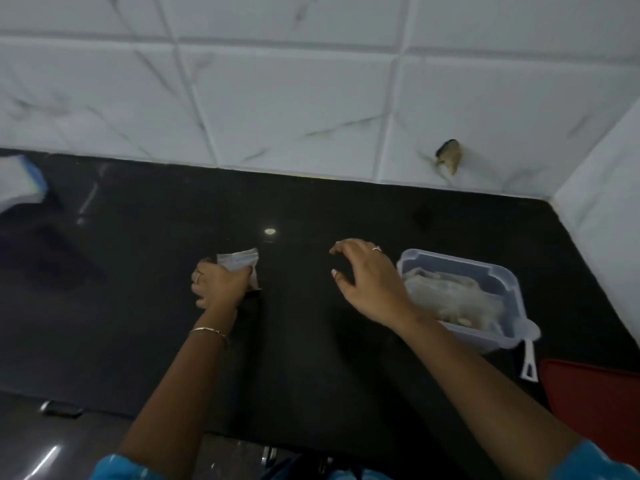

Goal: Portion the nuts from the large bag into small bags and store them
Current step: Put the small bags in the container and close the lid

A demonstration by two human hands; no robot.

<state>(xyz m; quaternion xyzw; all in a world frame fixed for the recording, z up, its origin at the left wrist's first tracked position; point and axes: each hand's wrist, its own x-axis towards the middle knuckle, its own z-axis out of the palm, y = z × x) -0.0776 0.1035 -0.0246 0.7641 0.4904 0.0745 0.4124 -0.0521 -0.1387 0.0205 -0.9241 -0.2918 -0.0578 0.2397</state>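
My left hand (219, 287) grips a small clear plastic bag (239, 259) on the black countertop (138, 271); the bag's top sticks up past my fingers and its contents are hidden. My right hand (363, 277) hovers above the counter, fingers spread and loosely bent, holding nothing. Just right of it stands a clear plastic container (498, 271) holding crumpled clear bags (453, 296) with pale contents.
A white clip or scoop handle (529, 362) hangs at the container's near corner. A red object (595, 410) lies at the right edge. A white and blue item (20, 178) sits far left. White tiled walls (311, 98) close the back and right.
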